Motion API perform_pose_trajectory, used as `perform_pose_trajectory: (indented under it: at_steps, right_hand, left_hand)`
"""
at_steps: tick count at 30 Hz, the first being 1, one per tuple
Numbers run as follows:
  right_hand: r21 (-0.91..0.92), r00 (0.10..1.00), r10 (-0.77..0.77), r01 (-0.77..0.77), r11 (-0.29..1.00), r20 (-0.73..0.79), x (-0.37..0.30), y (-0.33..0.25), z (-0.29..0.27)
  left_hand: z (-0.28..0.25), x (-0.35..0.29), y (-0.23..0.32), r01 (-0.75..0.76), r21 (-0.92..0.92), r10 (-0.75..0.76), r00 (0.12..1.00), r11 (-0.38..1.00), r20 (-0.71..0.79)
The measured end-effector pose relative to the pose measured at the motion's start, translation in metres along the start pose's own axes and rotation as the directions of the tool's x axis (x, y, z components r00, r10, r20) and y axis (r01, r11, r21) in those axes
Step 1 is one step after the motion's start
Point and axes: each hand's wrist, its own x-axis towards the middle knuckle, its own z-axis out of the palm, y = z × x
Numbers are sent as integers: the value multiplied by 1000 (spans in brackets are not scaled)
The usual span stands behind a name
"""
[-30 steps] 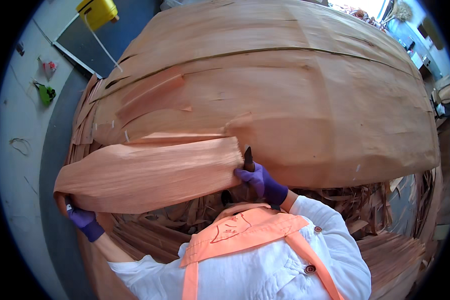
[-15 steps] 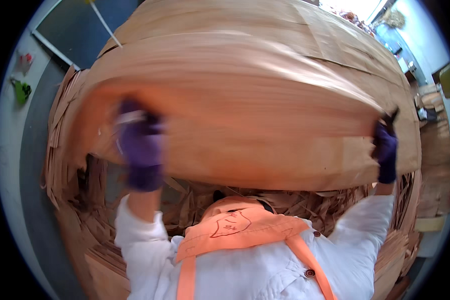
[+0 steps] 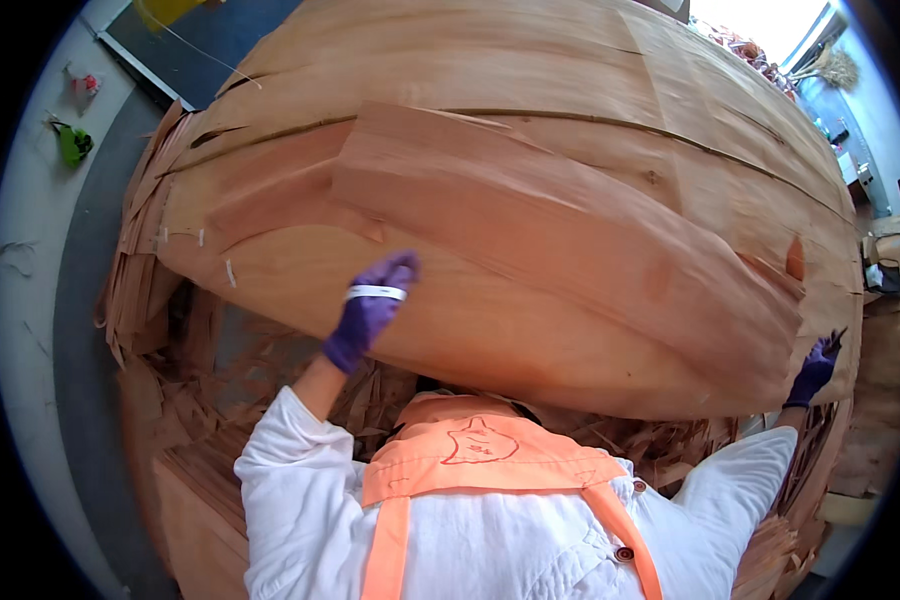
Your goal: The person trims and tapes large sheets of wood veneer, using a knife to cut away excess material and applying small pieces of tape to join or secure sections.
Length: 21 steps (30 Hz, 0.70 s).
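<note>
My left hand (image 3: 373, 306), in a purple glove with a white band across it, is over the near part of a large pale wood veneer sheet (image 3: 450, 335). Its fingers look curled in; whatever they may hold is hidden. Past it, a narrower reddish veneer strip (image 3: 560, 225) lies slantwise across the larger sheet, with a torn, raised bit at its right end. My right hand (image 3: 817, 372), also gloved in purple, is beyond the strip's right end by the sheet's edge. It is closed on a small dark pointed tool (image 3: 838, 338), whose exact kind I cannot make out.
Short white tape pieces (image 3: 230, 273) stick to the left end of the sheet. Veneer scraps (image 3: 630, 440) heap up between me and the stack. Loose strips (image 3: 140, 270) hang along its left side. A grey-and-white wall (image 3: 45, 300) runs at the left.
The reddish strip, lifted and blurred in both hands before, now lies down on the sheet. My left hand has let go and moved right; my right hand has moved outward and nearer to me.
</note>
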Motion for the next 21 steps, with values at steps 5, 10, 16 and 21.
perform_pose_trajectory:
  at_steps: [5, 10, 16, 21]
  right_hand:
    - [199, 878, -406, 363, 910, 254, -154, -246, 147]
    - [204, 558, -490, 496, 844, 670, -284, -361, 222]
    - [-54, 515, -361, 627, 777, 778, -347, -384, 301]
    - [-99, 463, -309, 669, 736, 830, -366, -376, 284]
  left_hand:
    - [-122, 18, -30, 147, 518, 130, 879, 843, -459]
    - [-198, 59, -36, 182, 964, 493, 831, 195, -256]
    - [-267, 112, -58, 115, 993, 331, 939, -31, -98]
    - [-334, 143, -61, 163, 959, 438, 898, -232, -46]
